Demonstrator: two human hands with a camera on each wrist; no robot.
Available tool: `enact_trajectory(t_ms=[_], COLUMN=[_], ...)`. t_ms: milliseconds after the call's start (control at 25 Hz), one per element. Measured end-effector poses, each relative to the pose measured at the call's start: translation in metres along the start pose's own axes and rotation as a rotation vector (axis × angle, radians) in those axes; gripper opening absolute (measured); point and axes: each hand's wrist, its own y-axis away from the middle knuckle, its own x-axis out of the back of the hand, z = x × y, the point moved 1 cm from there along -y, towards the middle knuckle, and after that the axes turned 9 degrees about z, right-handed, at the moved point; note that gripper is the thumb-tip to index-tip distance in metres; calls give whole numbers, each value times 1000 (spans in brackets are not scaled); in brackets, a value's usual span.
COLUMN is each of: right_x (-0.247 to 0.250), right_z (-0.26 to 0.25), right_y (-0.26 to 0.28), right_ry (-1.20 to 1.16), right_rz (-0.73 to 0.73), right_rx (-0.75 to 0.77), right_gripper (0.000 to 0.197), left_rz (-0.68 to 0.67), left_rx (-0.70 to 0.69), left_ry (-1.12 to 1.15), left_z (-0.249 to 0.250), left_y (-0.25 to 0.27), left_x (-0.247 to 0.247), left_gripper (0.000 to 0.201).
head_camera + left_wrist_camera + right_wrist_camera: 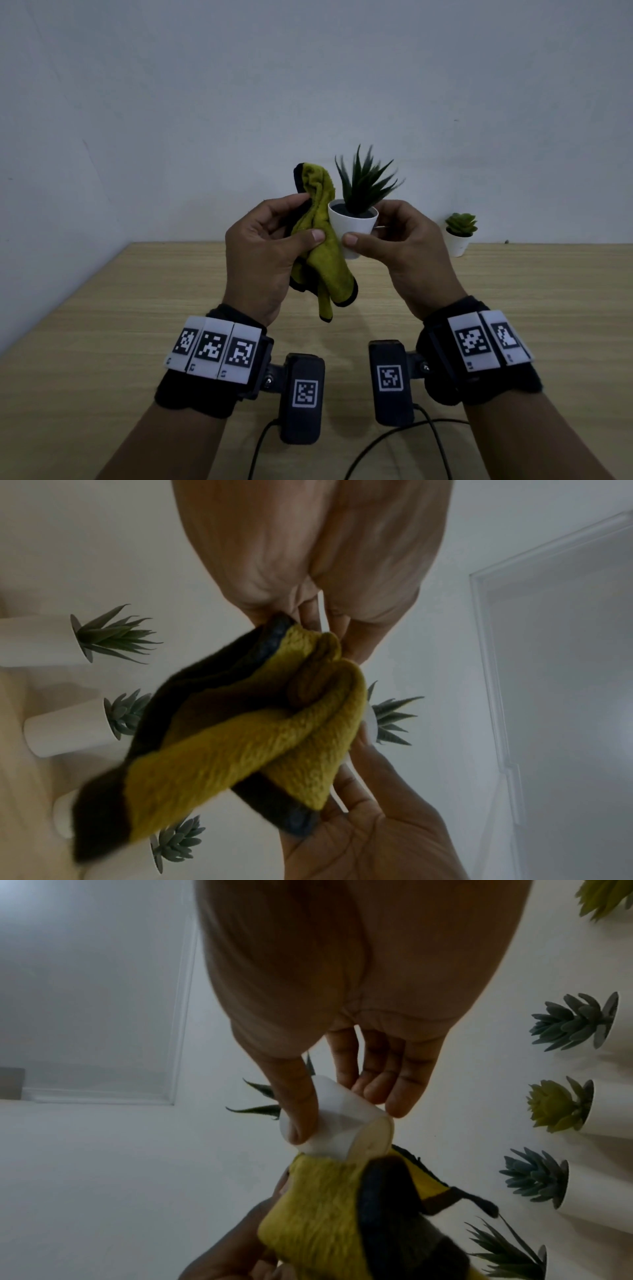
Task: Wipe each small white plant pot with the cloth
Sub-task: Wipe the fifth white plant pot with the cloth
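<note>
seen from the head: held pot [354, 228] raised above the counter [137, 308] at centre frame, pinched by the right hand [404, 246] with the thumb at the pot's 6 o'clock and fingers behind at 3 o'clock; could well slip and drop, since only fingertips bear it while the cloth [323, 240] pushes in from 9 o'clock. left hand [263, 253] clenched on the bunched cloth, thumb across its front, cloth touching the pot wall; loose tail hanging toward 6 o'clock, likely to snag the spiky leaves [366, 181] if swept upward. one more pot [459, 240] standing at 3 o'clock near the wall, judged not yet wiped. from the left wrist: cloth [260, 739] folded thick across the middle, left fingers [311, 680] curled into it, so a grip closed on cloth; held pot almost wholly hidden behind the fold, only a rim sliver and leaf tips at 3 o'clock; three other pots [68, 734] in a row at 9 o'clock. from the right wrist: pot [337, 1123] between thumb [298, 1104] at 9 o'clock and fingertips [397, 1096] at 2 o'clock, a narrow pinch with the palm well clear; base exposed toward the cloth [308, 1218] at 6 o'clock; hard rubbing there may twist the pot out.
</note>
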Motion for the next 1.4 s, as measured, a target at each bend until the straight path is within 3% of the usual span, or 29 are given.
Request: enact_trajectory(t_ms=[280,480,600,720,1000,1240,1400], right_x=[-3,-4,-6,-9,-7,-7,-11], right_z=[1,-5,-5,-1,-2,-3,1], right_y=[1,3,4,5,3,6,6], right_ry=[-116,-119,-29,38,-63,52,16], right_rz=[-20,-71,-18,41,-34,-66,6], right_rx=[-57,-68,-35,-3,-54,-46,-66], right_gripper=[31,48,41,47,43,40,41], left_rz=[50,22,16,15,54,3,-8], left_rx=[-15,-34,-57,-77,-49,-47,-59], left_ry=[-36,-70,-96,-128,-104,-91,-125], left_z=[1,0,0,0,0,2,3], left_y=[-2,-2,-1,0,-7,-5,-4], left_x=[4,6,6,4,10,8,7], left_gripper=[41,40,40,39,39,38,38])
